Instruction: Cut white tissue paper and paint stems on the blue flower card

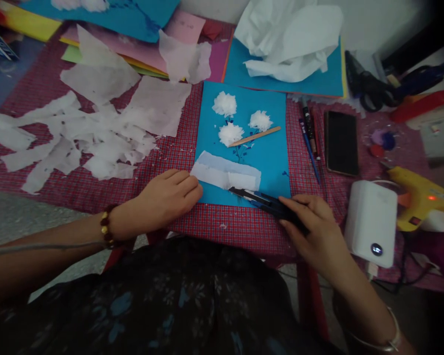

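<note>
A blue sheet of paper (270,158) lies on the red checked cloth, with three white tissue puffs (224,103) and a wooden stick (255,136) on it. A white strip of tissue paper (225,175) lies across its near edge. My left hand (166,199) rests with fingers curled, fingertips pinching the strip's left end. My right hand (311,224) is closed round a dark cutter knife (255,197), whose tip touches the strip's near edge.
Torn white tissue scraps (85,133) cover the cloth at left. Coloured paper sheets (133,49) and crumpled tissue (288,39) lie at the back. Pens (310,138), a phone (341,143), scissors (370,86), a white power bank (372,222) and a yellow glue gun (420,199) sit at right.
</note>
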`<state>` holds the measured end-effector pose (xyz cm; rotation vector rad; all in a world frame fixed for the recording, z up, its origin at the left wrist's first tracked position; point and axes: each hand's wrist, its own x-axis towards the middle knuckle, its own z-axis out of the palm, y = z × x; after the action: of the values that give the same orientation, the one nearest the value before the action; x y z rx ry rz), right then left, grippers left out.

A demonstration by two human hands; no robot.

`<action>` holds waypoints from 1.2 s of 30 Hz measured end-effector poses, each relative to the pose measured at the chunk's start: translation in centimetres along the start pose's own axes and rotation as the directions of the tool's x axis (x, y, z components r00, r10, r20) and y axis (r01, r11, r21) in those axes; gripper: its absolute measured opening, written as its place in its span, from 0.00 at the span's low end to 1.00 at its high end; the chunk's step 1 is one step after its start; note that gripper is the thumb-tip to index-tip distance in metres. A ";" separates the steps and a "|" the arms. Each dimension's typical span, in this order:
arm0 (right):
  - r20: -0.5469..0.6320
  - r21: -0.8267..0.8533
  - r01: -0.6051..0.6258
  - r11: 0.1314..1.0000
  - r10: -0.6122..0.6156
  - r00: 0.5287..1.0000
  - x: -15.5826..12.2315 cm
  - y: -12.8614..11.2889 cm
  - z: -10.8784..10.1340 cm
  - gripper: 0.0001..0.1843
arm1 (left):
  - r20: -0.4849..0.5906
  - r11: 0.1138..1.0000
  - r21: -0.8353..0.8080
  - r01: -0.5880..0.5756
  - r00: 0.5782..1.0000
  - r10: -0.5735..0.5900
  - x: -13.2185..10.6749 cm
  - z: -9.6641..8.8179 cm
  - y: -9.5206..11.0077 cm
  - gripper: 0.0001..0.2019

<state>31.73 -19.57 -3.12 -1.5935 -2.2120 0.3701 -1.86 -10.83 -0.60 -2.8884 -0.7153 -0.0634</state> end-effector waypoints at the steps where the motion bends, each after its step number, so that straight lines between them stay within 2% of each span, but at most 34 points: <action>1: 0.003 0.007 0.003 1.000 -0.003 1.000 0.1 0.0 0.1 0.20 | -0.015 1.000 -0.006 -0.007 1.000 0.007 -0.3 -0.1 0.3 0.10; 4: 0.012 0.022 0.015 1.000 -0.016 1.000 0.6 0.1 0.2 0.21 | -0.062 1.000 -0.023 0.012 0.998 -0.014 -0.6 0.0 0.7 0.09; 7: 0.013 0.022 0.019 1.000 -0.019 1.000 0.9 0.0 0.4 0.22 | -0.117 0.995 -0.009 0.095 0.988 -0.096 0.1 0.5 0.4 0.09; 9: 0.003 0.015 0.014 1.000 -0.014 1.000 1.0 0.0 0.4 0.22 | -0.107 0.990 0.005 0.141 0.984 -0.140 1.0 0.9 -0.1 0.10; 11: -0.010 0.002 0.001 1.000 -0.001 1.000 1.0 0.1 0.4 0.23 | -0.051 0.988 0.004 0.156 0.986 -0.156 1.9 1.2 -0.7 0.09; 14: -0.026 -0.012 -0.020 1.000 0.020 0.999 1.0 0.1 0.3 0.23 | 0.003 0.989 -0.010 0.149 0.989 -0.149 2.6 1.2 -1.1 0.07; 21: -0.033 0.007 -0.028 1.000 0.029 0.999 1.5 0.3 0.4 0.21 | -0.062 0.995 -0.027 0.100 0.993 -0.101 1.1 0.9 -0.2 0.07; 24: -0.026 0.016 -0.038 0.999 0.039 0.999 1.7 0.3 0.4 0.21 | -0.103 0.995 -0.013 0.103 0.989 -0.104 1.5 0.8 0.0 0.08; 31: -0.009 0.059 -0.042 0.997 0.043 0.999 1.9 0.4 0.3 0.23 | 0.029 0.995 0.023 0.097 0.995 -0.098 4.1 1.0 -0.8 0.09; 36: -0.011 0.087 -0.043 0.995 0.044 0.999 1.9 0.8 0.2 0.23 | -0.052 0.993 0.075 0.096 0.994 -0.093 3.3 1.0 -0.9 0.08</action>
<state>31.78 -17.46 -3.31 -1.5951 -2.1248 0.4613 0.65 -8.41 -1.17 -2.7687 -0.8264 -0.1152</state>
